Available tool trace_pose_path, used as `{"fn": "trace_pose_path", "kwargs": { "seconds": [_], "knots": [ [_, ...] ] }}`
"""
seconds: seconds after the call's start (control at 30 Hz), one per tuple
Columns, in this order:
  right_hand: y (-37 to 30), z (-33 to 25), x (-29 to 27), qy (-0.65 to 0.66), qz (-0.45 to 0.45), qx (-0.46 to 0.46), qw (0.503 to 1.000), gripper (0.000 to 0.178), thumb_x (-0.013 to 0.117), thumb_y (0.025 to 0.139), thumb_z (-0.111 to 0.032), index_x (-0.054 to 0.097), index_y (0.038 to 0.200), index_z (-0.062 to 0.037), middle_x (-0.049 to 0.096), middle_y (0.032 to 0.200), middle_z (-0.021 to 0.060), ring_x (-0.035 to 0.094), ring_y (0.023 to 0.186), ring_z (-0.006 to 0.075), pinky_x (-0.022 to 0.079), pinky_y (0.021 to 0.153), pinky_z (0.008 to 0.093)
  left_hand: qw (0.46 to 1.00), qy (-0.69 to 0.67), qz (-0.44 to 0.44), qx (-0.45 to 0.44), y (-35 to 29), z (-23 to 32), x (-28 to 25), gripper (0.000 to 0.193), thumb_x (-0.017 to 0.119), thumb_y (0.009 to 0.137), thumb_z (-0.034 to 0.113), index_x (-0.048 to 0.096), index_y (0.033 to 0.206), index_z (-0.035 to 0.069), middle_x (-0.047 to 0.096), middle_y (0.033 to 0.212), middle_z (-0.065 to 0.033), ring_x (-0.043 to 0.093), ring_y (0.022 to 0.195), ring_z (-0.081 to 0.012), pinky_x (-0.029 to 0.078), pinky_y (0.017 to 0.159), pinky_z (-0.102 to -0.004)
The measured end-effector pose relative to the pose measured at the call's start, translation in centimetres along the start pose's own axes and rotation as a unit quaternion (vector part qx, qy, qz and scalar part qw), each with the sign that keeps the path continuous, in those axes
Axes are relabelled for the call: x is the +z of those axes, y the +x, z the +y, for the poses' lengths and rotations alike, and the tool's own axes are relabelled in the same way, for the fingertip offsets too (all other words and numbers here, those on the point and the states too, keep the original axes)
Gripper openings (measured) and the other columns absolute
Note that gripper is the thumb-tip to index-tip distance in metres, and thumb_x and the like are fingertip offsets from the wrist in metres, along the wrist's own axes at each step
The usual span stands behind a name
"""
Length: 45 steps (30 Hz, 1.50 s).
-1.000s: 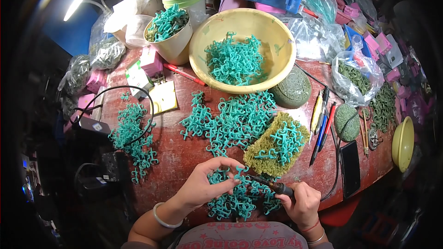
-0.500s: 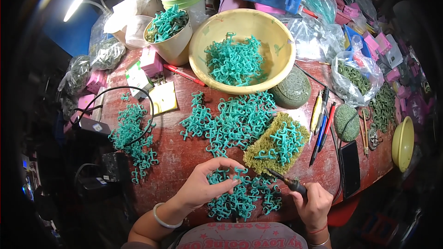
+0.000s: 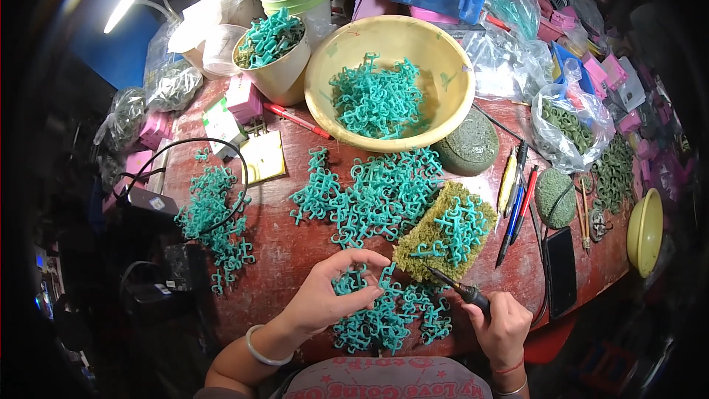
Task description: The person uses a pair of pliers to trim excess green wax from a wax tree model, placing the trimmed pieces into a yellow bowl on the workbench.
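My left hand (image 3: 336, 292) pinches a small teal hook-shaped piece (image 3: 387, 273) between thumb and forefinger. Below that hand lies a loose pile of similar teal pieces (image 3: 377, 321). My right hand (image 3: 502, 329) is closed around a dark-handled tool (image 3: 473, 296) with a thin pointed tip, much like a soldering iron. The tip lies over the lower edge of a mossy olive-green sponge pad (image 3: 413, 247). Several teal pieces (image 3: 461, 229) rest on the pad. A larger teal pile (image 3: 384, 192) spreads just beyond it.
A yellow basin (image 3: 443, 103) holding teal pieces stands behind the piles. A cream bucket (image 3: 284, 74) is beside it. Another teal pile (image 3: 210, 210) lies left, under a black cable (image 3: 244, 170). To the right are pens (image 3: 509, 225), a green stone (image 3: 554, 196) and a phone (image 3: 561, 270).
The teal piece in my left fingers has turned more upright. Both hands have stayed almost in place, and the whole view has shifted very slightly.
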State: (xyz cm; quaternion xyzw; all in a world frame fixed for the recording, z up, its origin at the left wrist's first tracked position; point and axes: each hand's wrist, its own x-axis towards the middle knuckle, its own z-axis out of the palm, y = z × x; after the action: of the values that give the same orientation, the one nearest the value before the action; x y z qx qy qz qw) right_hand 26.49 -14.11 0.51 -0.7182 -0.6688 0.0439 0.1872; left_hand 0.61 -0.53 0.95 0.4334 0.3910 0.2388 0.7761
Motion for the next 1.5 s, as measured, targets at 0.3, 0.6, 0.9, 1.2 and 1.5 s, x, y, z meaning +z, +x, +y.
{"fn": "trace_pose_path", "kwargs": {
  "seconds": [0.3,0.6,0.9,1.2,1.5],
  "knots": [
    [-0.2,-0.5,0.8,0.094,0.012,-0.020,0.995,0.044,0.067,0.090,-0.041,0.055,0.080,-0.0001,0.049,0.065,0.0118,0.053,0.053,0.0321,0.041,0.048,0.0386,1.000,-0.003,0.000,0.003,0.1,0.0,0.1,0.037,0.068,0.085,-0.003,0.060,0.120,0.002,0.056,0.091,-0.0017,0.061,0.073,-0.0068,0.042,0.051,-0.0162],
    [0.0,-0.4,0.1,0.065,0.007,-0.008,0.998,0.041,0.069,0.089,-0.039,0.056,0.081,-0.0001,0.051,0.067,0.0129,0.055,0.056,0.0331,0.042,0.049,0.0393,1.000,0.004,0.009,-0.027,-0.2,0.8,0.4,0.039,0.068,0.086,0.000,0.060,0.124,0.005,0.054,0.097,-0.0029,0.063,0.075,-0.0081,0.039,0.050,-0.0165],
    [0.0,0.0,-0.3,0.006,-0.009,0.005,1.000,0.036,0.074,0.085,-0.031,0.055,0.082,-0.0002,0.052,0.069,0.0134,0.055,0.059,0.0336,0.043,0.051,0.0402,0.999,-0.008,0.010,-0.048,-0.2,1.1,0.4,0.040,0.067,0.089,0.004,0.058,0.128,0.005,0.059,0.089,-0.0036,0.064,0.077,-0.0087,0.037,0.049,-0.0171],
    [0.2,0.1,0.2,-0.005,0.008,-0.009,1.000,0.038,0.074,0.085,-0.034,0.055,0.079,-0.0021,0.049,0.065,0.0115,0.053,0.055,0.0307,0.041,0.049,0.0389,0.997,-0.064,-0.013,-0.046,-0.1,0.6,-0.4,0.041,0.066,0.089,0.002,0.055,0.128,0.003,0.061,0.089,-0.0070,0.060,0.070,-0.0079,0.039,0.049,-0.0178],
    [0.2,0.2,0.8,0.002,0.040,-0.018,0.999,0.038,0.075,0.083,-0.036,0.056,0.078,-0.0034,0.049,0.063,0.0095,0.053,0.053,0.0278,0.041,0.047,0.0369,0.982,-0.180,-0.036,0.054,0.1,0.6,-2.3,0.018,0.068,0.086,-0.001,0.057,0.100,0.002,0.063,0.085,-0.0091,0.055,0.063,-0.0063,0.039,0.049,-0.0162]
  ]
}}
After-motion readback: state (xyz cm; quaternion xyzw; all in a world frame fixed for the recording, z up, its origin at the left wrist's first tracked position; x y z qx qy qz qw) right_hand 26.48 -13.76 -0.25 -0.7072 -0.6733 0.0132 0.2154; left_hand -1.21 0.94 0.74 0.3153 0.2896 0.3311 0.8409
